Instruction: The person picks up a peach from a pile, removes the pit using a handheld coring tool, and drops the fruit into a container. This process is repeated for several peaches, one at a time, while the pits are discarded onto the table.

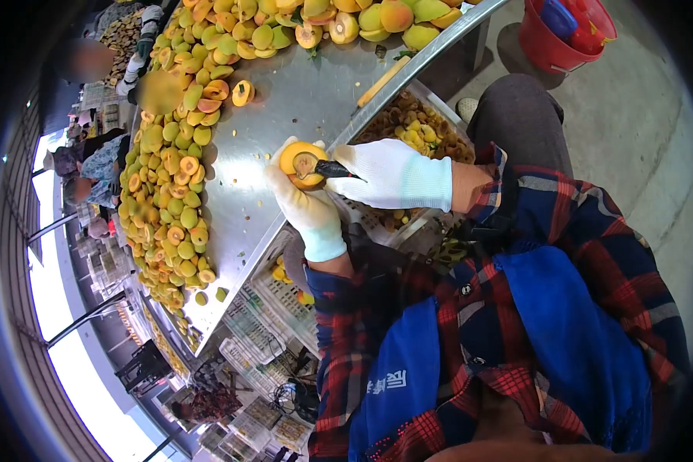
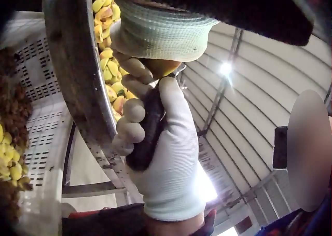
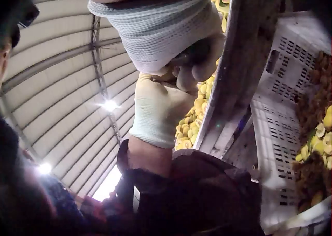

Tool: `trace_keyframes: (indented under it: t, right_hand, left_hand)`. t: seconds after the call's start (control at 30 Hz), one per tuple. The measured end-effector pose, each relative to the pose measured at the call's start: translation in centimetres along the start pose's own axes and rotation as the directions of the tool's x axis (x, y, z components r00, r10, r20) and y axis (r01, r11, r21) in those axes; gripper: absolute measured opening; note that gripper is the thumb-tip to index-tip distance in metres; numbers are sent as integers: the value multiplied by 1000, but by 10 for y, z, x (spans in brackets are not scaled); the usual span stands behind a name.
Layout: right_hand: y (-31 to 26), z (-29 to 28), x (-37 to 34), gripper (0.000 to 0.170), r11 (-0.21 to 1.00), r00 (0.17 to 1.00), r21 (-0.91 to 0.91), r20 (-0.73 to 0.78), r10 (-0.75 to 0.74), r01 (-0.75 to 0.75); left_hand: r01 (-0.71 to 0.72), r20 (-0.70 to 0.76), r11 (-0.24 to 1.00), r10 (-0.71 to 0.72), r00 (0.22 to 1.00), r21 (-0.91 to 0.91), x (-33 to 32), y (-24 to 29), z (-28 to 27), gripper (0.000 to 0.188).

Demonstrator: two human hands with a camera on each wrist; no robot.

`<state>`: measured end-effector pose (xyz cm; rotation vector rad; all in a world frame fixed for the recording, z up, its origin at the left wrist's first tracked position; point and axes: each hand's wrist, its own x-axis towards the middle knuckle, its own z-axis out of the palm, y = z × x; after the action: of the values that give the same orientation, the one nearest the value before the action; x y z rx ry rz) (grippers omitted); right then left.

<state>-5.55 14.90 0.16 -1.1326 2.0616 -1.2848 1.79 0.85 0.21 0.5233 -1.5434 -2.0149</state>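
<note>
In the head view my white-gloved left hand [image 1: 304,206] holds a halved yellow peach [image 1: 289,160], cut face up, with the brown pit [image 1: 306,165] in its middle. My gloved right hand [image 1: 393,173] grips a black-handled pitting tool [image 1: 333,169], its end right at the pit; the tip is hidden. The left wrist view shows the right hand's fingers [image 2: 134,110] curled round the thick black handle [image 2: 151,129]. Part of the peach [image 2: 163,67] shows below the left glove's cuff. From the right wrist, the left hand [image 3: 161,103] is partly hidden behind the right glove.
A metal table [image 1: 246,154] bears a big heap of peach halves [image 1: 177,223] and a loose half [image 1: 242,93]. A wooden stick [image 1: 383,81] lies at its edge. Below stands a white crate [image 3: 277,158] with brown pits and yellow pieces. A red bucket [image 1: 543,46] stands on the floor.
</note>
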Motion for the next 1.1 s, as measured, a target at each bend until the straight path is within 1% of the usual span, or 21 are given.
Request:
trace_keyframes:
  t: [0.07, 0.13, 0.2, 0.33, 0.4, 0.47, 0.5, 0.53, 0.6, 0.63, 0.7, 0.73, 0.77, 0.8, 0.83, 0.87, 0.9, 0.93, 1.0, 1.03, 1.1]
  right_hand:
    - [-1, -2, -1, 46, 1000, 1000, -2, -8, -10, 10]
    - [-2, -3, -3, 38, 999, 1000, -36, -19, -21, 20]
    - [-6, -6, -7, 37, 999, 999, -18, -7, -32, 32]
    - [-3, -1, -7, 36, 998, 998, -12, -21, -67, 67]
    - [-2, 0, -8, 36, 999, 999, 13, -23, -45, 46]
    - [-2, -1, -7, 36, 999, 999, 36, -23, -30, 31]
    - [-2, -2, -6, 35, 1000, 1000, 7, 1, -26, 26]
    - [-2, -3, -6, 35, 1000, 999, -21, 26, -20, 20]
    - [-6, -8, -8, 35, 999, 998, -32, 45, -43, 44]
    - [-8, -9, -9, 35, 997, 996, -41, 64, -66, 69]
    - [-7, -6, -9, 35, 995, 995, -49, 60, -81, 84]
    - [-6, -6, -9, 35, 993, 994, -58, 54, -97, 100]
    - [-4, -7, -8, 35, 993, 994, -58, 55, -96, 100]
    - [-2, -8, -8, 36, 991, 992, -103, 101, -80, 90]
    - [-1, -9, -7, 36, 986, 988, -146, 145, -60, 81]
    - [0, -13, -7, 36, 986, 988, -145, 146, -57, 79]
    - [0, -17, -6, 36, 978, 985, -172, 149, -91, 117]
    - [1, -19, -7, 35, 968, 980, -197, 154, -124, 154]
    - [3, -20, -8, 36, 961, 978, -221, 161, -132, 166]
    - [3, -20, -7, 37, 952, 976, -246, 165, -144, 182]
    - [3, -17, -7, 38, 942, 974, -271, 164, -155, 195]
  left_hand:
    - [-20, -2, 1000, 20, 1000, 10, 2, 0, 0, 62]
    - [-38, -3, 999, 38, 999, 22, 2, 2, 2, 61]
    - [-35, 13, 993, 34, 999, 116, 1, 6, 6, 58]
    - [-30, 36, 992, 26, 999, 124, 0, 5, 4, 54]
    - [7, 35, 999, -6, 999, -34, 0, 3, 2, 52]
    - [12, 51, 997, -8, 999, -79, 0, 3, 2, 51]
    - [21, 68, 992, -13, 998, -122, -1, 4, 3, 50]
    - [22, 67, 992, -14, 998, -122, -2, 5, 4, 50]
    - [-32, 25, 998, 33, 999, -60, -4, 7, 9, 52]
    - [-30, 24, 998, 32, 999, -59, -4, 8, 9, 52]
    - [-47, 3, 997, 46, 999, 63, -5, 9, 9, 49]
    - [-46, 2, 997, 46, 999, 63, -4, 7, 6, 49]
    - [-124, 0, 972, 126, 992, 202, -1, 3, 2, 46]
    - [-193, 7, 921, 203, 979, 339, -1, 3, -1, 42]
    - [-187, 5, 921, 197, 980, 342, -2, 5, -4, 42]
    - [-180, 35, 890, 182, 983, 420, -3, 7, -7, 37]
    - [-174, 63, 853, 165, 984, 493, -2, 10, -7, 31]
    - [-169, 60, 853, 161, 985, 493, -3, 11, -8, 31]
    - [-293, 202, 656, 213, 956, 696, -2, 13, -6, 38]
    - [-293, 203, 656, 212, 956, 695, -2, 13, -5, 38]
    - [-251, 153, 778, 199, 968, 576, -1, 13, -3, 34]
